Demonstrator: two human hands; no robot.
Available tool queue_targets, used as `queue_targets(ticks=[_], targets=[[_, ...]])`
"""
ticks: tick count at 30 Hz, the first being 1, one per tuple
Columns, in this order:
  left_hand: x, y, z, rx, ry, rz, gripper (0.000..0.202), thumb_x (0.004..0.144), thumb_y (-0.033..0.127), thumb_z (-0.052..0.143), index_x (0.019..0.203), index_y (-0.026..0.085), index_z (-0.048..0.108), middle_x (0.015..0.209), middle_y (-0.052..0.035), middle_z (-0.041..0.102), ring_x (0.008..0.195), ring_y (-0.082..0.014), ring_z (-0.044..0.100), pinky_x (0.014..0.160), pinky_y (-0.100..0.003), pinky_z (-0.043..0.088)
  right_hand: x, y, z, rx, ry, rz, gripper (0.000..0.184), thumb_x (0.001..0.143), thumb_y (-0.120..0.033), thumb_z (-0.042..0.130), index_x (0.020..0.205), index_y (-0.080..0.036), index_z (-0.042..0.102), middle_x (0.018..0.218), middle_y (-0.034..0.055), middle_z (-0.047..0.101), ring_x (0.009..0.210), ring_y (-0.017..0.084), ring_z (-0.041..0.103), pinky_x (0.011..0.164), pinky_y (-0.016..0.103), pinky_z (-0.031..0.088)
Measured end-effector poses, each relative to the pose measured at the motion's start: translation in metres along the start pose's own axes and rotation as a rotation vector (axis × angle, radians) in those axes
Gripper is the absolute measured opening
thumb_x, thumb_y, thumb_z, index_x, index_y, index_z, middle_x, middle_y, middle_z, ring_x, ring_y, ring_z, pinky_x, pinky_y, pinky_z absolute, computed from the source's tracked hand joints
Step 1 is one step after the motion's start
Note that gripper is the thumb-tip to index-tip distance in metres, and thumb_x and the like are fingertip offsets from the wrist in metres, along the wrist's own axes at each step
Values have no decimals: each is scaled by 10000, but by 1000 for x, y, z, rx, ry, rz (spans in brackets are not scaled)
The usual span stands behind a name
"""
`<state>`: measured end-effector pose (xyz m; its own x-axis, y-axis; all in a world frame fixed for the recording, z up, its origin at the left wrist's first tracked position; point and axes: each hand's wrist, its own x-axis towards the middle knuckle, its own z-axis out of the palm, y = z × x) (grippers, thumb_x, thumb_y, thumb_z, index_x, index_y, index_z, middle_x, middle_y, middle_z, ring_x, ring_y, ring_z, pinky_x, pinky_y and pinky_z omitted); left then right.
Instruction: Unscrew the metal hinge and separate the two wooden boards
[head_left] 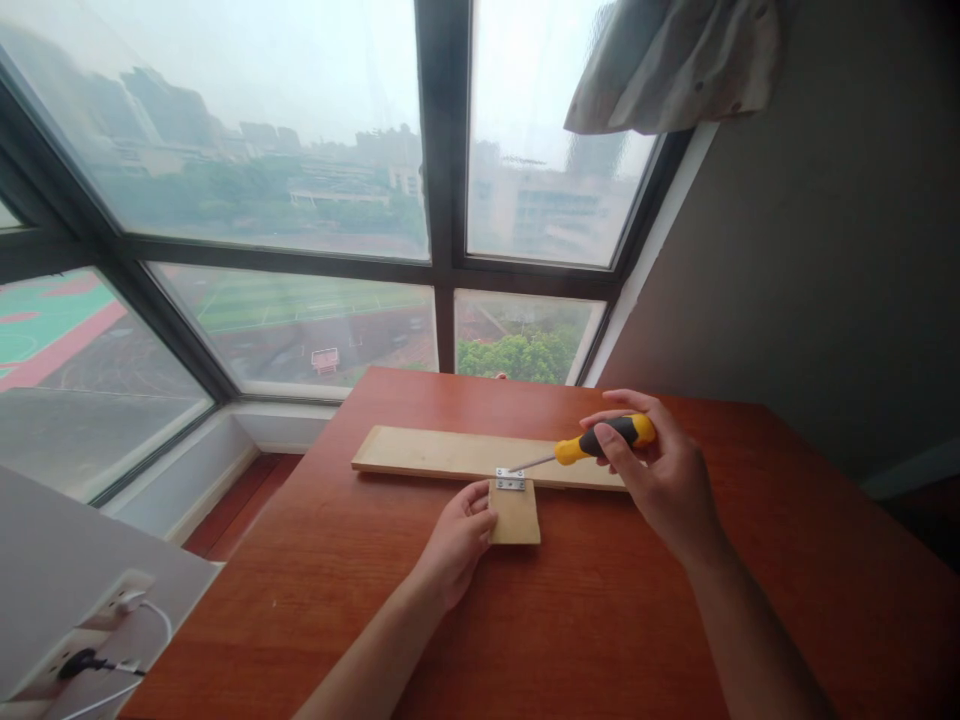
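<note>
My right hand (664, 470) grips a screwdriver (606, 440) with a yellow and black handle, its thumb and fingers round the handle. The shaft slants down to the left, and its tip is at a small silver hinge (511, 480); whether it sits in a screw is too small to tell. That hinge lies across the meeting edges of a long pale board (435, 452) and a small square wooden board (517, 518). Pinching the left edge of the small board is my left hand (463, 535), closed on it.
Both boards rest on a reddish-brown wooden table (315, 610). Beyond its far edge stand large windows with a dark frame (444, 200). A grey wall (787, 260) is on the right. Wall sockets with a black plug (79, 662) and white cables are at lower left.
</note>
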<state>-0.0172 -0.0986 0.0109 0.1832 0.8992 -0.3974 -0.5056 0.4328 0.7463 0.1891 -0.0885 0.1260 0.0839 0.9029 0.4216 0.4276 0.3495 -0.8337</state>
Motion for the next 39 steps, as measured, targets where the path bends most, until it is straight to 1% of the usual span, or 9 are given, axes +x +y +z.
queue_targets(ticks=[2,4,9,16,21,25,30,35,39], targets=[[0,0,0,1,-5,-3,487,640,68,695,1117,142,626,1116,-132,714,932,-202,695,708,-231,530,2,-4,3,-47,-25,-60,340,876,-410,635,1156,-222,599,963,54,738,783,190,691,643,295,561],[1,-1,0,4,-7,-2,478,641,60,689,1107,145,625,1126,-129,711,938,-201,694,706,-229,528,3,-6,9,-88,-53,-113,313,876,-395,634,1137,-224,614,940,37,740,766,177,688,646,281,555],[3,-3,-3,11,-5,6,447,656,55,679,1090,147,627,1145,-129,702,967,-200,685,713,-226,524,5,-9,22,-165,-85,-187,293,879,-368,628,1135,-225,621,933,19,747,792,168,689,650,253,538],[1,-2,-1,13,-8,2,430,655,77,692,1073,157,624,1139,-123,700,976,-203,679,714,-228,520,5,-13,25,-230,-127,-197,240,880,-351,623,1088,-230,622,902,2,748,705,150,673,613,248,506],[0,-2,0,15,-6,11,433,651,90,699,1073,160,629,1133,-122,702,986,-208,676,728,-233,518,5,-12,23,-280,-113,-245,232,880,-358,621,1079,-241,632,914,0,747,727,154,672,648,251,500],[0,-2,-1,12,-16,22,446,646,92,703,1079,166,631,1139,-117,702,1009,-213,670,745,-238,521,6,-12,23,-278,-117,-242,229,879,-356,622,1074,-236,632,900,-4,738,719,146,659,655,244,494],[1,-3,-1,12,-18,13,471,637,73,687,1093,167,617,1173,-116,691,1005,-211,672,737,-236,522,7,-17,27,-280,-151,-256,233,873,-346,621,1076,-233,628,885,-3,725,693,144,641,688,258,497],[1,-3,-1,8,-30,26,503,616,53,664,1104,166,623,1160,-114,699,967,-212,686,728,-238,523,6,-25,32,-298,-215,-254,268,882,-352,589,1117,-226,613,862,9,716,656,144,616,658,266,485],[2,-4,-2,7,-35,24,524,613,50,660,1121,173,622,1153,-106,703,966,-209,685,728,-241,527,8,-26,35,-360,-193,-247,293,876,-360,580,1133,-220,601,846,13,718,631,152,611,629,272,466]])
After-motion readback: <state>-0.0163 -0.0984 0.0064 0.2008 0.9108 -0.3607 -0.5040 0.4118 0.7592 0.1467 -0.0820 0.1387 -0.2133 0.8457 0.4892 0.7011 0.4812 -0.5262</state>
